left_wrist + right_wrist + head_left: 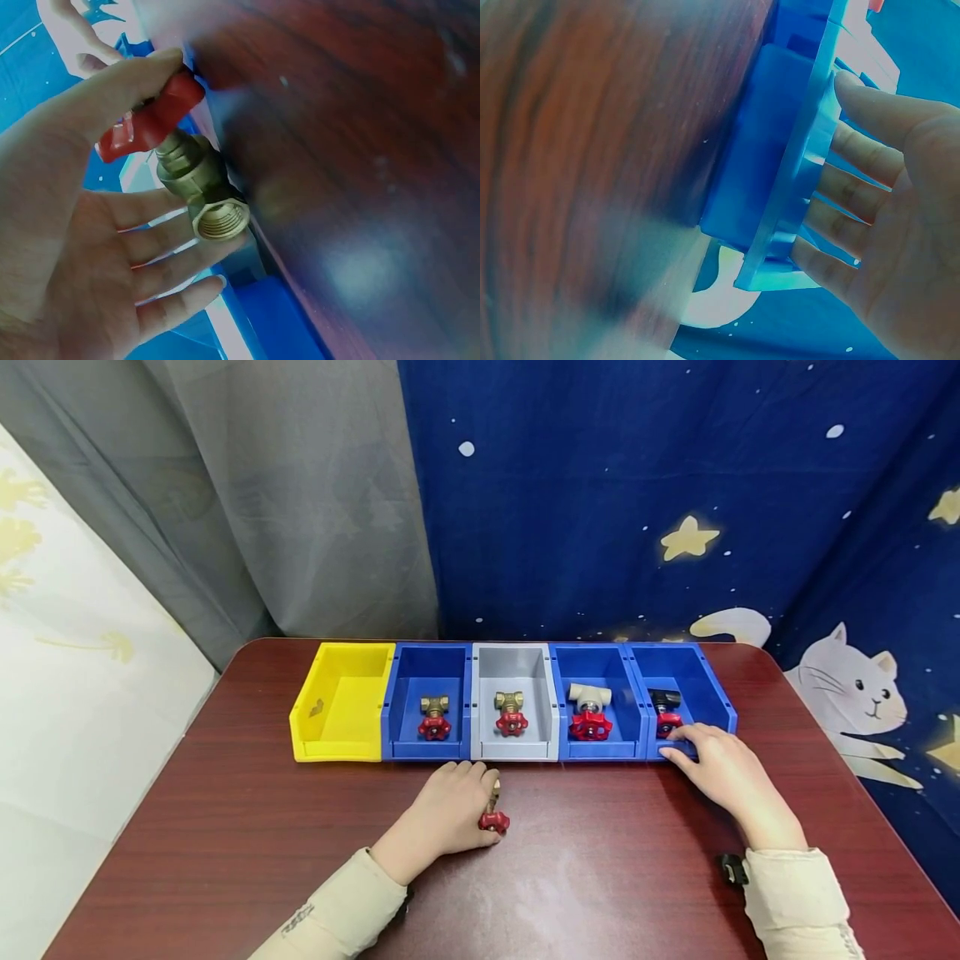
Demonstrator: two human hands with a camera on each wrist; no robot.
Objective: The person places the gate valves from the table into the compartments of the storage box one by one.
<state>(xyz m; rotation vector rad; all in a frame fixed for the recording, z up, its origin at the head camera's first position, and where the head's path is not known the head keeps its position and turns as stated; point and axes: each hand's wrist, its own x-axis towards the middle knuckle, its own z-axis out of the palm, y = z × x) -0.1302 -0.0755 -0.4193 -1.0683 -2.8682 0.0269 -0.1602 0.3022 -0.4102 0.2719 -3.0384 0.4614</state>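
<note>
My left hand (453,810) holds a brass valve with a red handwheel (494,822) just over the table, before the grey bin. In the left wrist view the thumb lies on the wheel, and the fingers are behind the brass body (193,174) with its threaded opening. At the far right, my right hand (723,770) reaches over the front of the end blue bin (716,697). Its fingertips are by a black valve with a red handwheel (665,700); contact is unclear. The right wrist view shows extended fingers (847,191) at the bin's rim.
Left of that bin stand a blue bin (592,662) with a white red-wheeled valve (590,697), a grey bin (513,667) and another blue bin (431,667), each with a brass valve, and a yellow bin (337,750). All stand on a brown table (585,877) before curtains.
</note>
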